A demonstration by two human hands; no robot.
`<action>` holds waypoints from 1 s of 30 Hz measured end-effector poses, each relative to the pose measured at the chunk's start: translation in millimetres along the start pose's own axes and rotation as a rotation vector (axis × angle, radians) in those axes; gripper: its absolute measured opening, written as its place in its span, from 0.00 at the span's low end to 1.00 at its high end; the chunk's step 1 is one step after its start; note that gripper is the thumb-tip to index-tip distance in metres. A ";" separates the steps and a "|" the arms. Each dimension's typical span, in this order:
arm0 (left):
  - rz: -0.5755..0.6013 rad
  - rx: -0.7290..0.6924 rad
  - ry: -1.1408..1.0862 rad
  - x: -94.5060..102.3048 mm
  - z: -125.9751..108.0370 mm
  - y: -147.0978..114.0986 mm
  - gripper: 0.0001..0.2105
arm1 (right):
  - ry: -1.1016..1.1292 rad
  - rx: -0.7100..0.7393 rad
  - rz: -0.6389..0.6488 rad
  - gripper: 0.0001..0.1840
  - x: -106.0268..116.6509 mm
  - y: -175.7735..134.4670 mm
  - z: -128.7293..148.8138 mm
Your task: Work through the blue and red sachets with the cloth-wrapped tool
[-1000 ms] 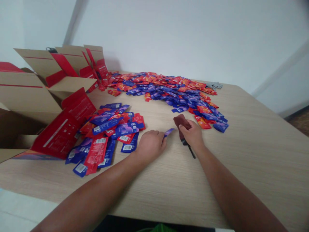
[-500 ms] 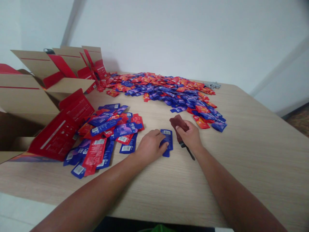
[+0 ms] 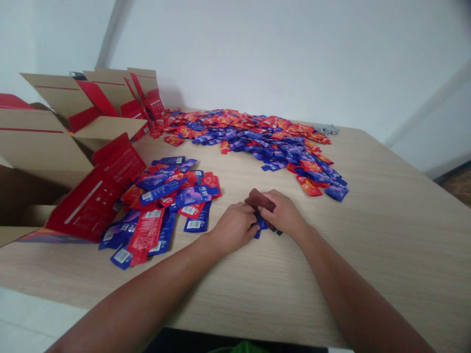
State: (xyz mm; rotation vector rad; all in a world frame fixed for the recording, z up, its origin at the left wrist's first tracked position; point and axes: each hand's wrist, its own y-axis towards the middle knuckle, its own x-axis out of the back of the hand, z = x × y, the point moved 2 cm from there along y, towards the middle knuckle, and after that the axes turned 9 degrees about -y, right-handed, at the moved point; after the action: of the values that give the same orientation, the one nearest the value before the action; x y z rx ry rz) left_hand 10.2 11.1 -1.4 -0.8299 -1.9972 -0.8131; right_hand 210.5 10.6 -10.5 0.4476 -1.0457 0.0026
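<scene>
The left hand [image 3: 237,225] touches a blue packet [image 3: 259,230] on the table [image 3: 368,206], probably to stop it slipping; I can't tell if it pinches; the right hand [image 3: 283,213] grips a brown thing [image 3: 259,199] over it.

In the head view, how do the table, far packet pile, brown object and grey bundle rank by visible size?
Largest to smallest:
Table
Far packet pile
Brown object, partly covered by right hand
Grey bundle
</scene>
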 end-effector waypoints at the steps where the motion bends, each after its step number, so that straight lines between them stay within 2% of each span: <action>1: 0.000 0.000 0.002 -0.3 0.0 0.1 0.06 | -0.020 -0.025 -0.014 0.16 -0.8 0.9 -2.7; 5: -0.004 0.004 -0.006 -2.2 0.6 0.2 0.06 | -0.106 -0.170 -0.090 0.12 -0.9 4.6 -17.0; 7: -0.012 0.014 -0.010 -2.7 1.3 -0.1 0.06 | -0.126 -0.197 -0.106 0.12 0.2 5.4 -21.3; 10: -0.016 0.029 -0.007 -2.4 1.1 -0.5 0.06 | -0.109 -0.142 -0.106 0.14 2.3 4.0 -17.9; 15: -0.003 0.055 0.021 0.0 -1.6 0.7 0.06 | 0.013 0.055 0.013 0.20 2.2 -0.9 0.5; 17: -0.001 0.060 0.016 0.1 -1.8 1.0 0.06 | 0.012 0.044 0.021 0.20 1.3 -0.3 0.6; 23: -0.036 0.074 -0.014 -3.2 2.2 -0.7 0.04 | -0.139 -0.178 -0.077 0.11 -0.9 7.3 -21.1; 26: -0.033 0.083 -0.009 -2.6 2.4 -1.0 0.04 | -0.146 -0.150 -0.079 0.11 0.1 7.3 -21.4; 30: -0.005 0.094 0.013 0.7 -0.2 -0.2 0.05 | -0.062 -0.004 -0.019 0.13 3.1 3.1 -5.7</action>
State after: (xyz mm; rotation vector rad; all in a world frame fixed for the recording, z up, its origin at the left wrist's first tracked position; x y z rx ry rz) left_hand 9.8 11.0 -0.8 -0.7639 -2.0107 -0.7204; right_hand 216.2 14.8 -9.3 0.4566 -1.1022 -0.0299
